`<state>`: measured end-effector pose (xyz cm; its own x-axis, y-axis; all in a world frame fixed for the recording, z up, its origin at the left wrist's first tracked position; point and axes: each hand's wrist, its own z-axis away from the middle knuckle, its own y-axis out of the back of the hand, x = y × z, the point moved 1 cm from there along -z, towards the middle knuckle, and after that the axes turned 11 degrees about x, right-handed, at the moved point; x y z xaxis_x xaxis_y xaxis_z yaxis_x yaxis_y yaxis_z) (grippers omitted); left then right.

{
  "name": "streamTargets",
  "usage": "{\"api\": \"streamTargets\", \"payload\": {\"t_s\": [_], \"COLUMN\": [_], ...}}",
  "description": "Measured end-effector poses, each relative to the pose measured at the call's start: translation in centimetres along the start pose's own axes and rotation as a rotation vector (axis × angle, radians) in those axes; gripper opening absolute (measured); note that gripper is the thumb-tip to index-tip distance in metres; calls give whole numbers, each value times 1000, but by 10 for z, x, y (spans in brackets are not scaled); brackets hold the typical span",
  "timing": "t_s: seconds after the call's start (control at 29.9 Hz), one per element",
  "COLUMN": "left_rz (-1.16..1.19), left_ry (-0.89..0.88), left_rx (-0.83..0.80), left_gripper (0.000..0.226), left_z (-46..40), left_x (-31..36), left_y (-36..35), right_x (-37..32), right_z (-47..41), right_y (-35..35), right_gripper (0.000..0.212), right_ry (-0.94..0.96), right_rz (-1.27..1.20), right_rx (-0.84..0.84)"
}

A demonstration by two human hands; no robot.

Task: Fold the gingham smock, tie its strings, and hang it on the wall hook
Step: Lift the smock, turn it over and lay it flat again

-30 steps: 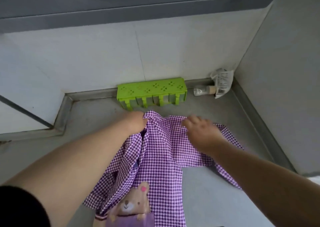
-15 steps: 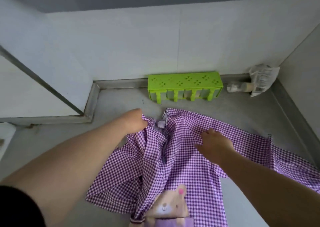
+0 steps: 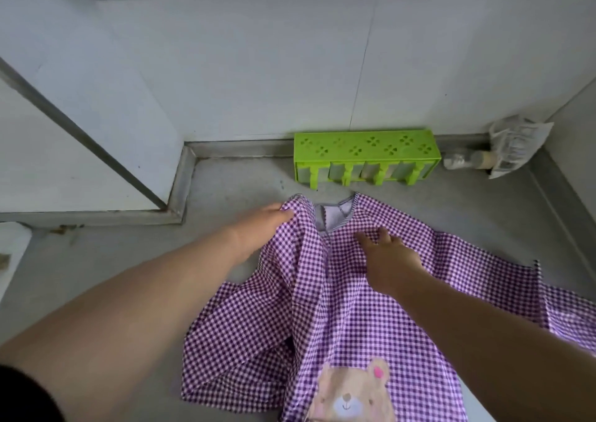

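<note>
Gray tabletop (image 3: 113, 260) runs back to white wall panels. Purple gingham smock (image 3: 338, 308) lies spread on it, center-right, neckline toward the wall, bear patch (image 3: 351, 392) at the near edge; left side bunched w/ folds. Green perforated rack (image 3: 366, 157) sits against the wall just behind the neckline; crumpled plastic bag (image 3: 512, 144) in the right corner. Left hand (image 3: 261, 228) grips the smock's left shoulder edge, fingers curled into cloth. Right hand (image 3: 387, 254) rests flat on the chest fabric, fingers spread apart.
</note>
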<state>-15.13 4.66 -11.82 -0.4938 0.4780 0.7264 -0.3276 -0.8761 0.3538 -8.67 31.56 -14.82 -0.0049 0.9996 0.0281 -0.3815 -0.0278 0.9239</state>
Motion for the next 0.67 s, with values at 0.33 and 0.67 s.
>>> {"api": "streamTargets", "payload": {"t_s": [0.33,0.67], "left_rz": [-100,-554], "left_ry": [108,108], "left_rx": [-164,-441], "left_gripper": [83,80], "left_z": [-1,5], "left_x": [-5,-35], "left_y": [-28,-20], "right_x": [-21,-52], "right_z": [-8,-17], "right_y": [1,3], "right_gripper": [79,114], "right_ry": [72,-35], "right_rz": [-99,-68], "right_rx": [96,-77]}}
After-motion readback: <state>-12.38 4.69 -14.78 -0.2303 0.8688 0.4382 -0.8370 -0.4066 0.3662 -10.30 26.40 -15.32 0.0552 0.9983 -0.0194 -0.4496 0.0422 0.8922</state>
